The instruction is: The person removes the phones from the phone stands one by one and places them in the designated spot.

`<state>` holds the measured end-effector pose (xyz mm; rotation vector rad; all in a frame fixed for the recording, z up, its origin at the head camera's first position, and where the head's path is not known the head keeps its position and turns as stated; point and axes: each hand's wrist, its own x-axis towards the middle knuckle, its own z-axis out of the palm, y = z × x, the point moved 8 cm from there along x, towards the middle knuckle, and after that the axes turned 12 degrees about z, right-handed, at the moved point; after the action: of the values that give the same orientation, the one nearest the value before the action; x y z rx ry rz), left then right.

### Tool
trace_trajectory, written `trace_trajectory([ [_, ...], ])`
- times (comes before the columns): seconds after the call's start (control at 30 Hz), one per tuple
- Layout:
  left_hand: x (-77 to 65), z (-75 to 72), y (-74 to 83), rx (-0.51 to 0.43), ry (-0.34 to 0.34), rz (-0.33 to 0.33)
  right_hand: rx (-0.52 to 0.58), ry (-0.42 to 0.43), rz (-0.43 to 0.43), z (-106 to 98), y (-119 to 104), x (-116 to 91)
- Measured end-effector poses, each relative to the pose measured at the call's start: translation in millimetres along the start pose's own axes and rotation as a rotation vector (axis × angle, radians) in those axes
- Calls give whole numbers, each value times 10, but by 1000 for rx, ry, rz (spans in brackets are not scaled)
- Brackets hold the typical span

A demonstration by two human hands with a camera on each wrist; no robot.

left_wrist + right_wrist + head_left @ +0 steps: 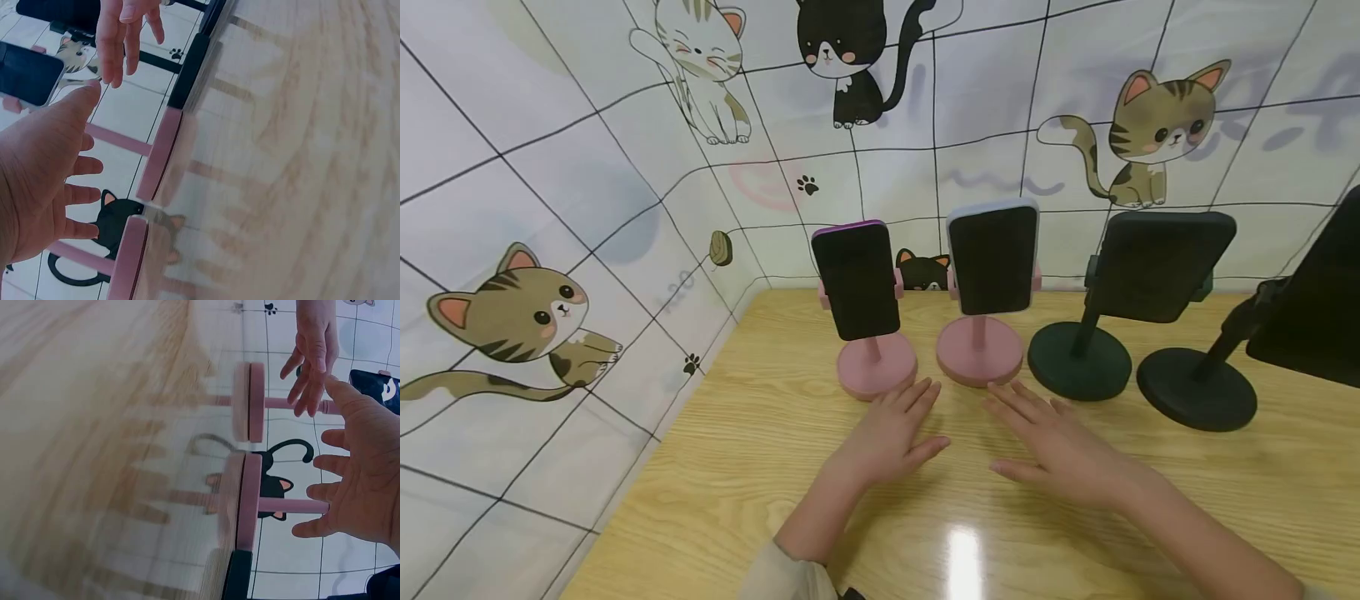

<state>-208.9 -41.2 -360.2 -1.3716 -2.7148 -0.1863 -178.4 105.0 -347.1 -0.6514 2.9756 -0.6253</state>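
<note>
My left hand (887, 437) is held palm down over the wooden table, fingers spread, its fingertips just in front of a pink phone stand (877, 371). That stand carries a purple-edged phone (857, 282) with a dark screen. To the right, my right hand (1060, 454) has its fingers straight and thumb apart, near a second pink stand (979, 352) bearing a pale-cased phone (995, 262). Neither hand holds anything. In the left wrist view, the left hand's fingers (84, 194) are extended above the tabletop; the right wrist view shows the right hand (365, 469) likewise.
A dark green stand (1078, 362) with a dark-screened device (1165, 267) stands right of the pink ones. Farther right, a black stand (1197, 390) holds a larger dark screen (1318, 308), cut off by the frame. Cat-printed sheeting (880, 183) borders the table's back and left.
</note>
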Motion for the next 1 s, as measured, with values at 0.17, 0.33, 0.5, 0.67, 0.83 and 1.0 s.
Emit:
trace_trajectory([
  [0.17, -82, -18, -61, -29, 23, -32, 30, 7, -45, 33, -100, 73],
  [0.33, -156, -59, -113, -60, 53, -60, 76, 2, -81, 39, -182, 151],
  [0.5, -222, -107, -146, -58, 94, -70, 98, -15, -82, 60, -225, 239],
  [0.67, -273, -115, -184, -53, 87, -94, 138, -49, -52, 80, -248, 312],
  [0.83, -310, -165, -209, -44, 94, -111, 158, -61, -52, 87, -290, 372],
  [1.0, -331, -280, -228, -20, 177, -88, 191, -69, -48, 76, -312, 432],
])
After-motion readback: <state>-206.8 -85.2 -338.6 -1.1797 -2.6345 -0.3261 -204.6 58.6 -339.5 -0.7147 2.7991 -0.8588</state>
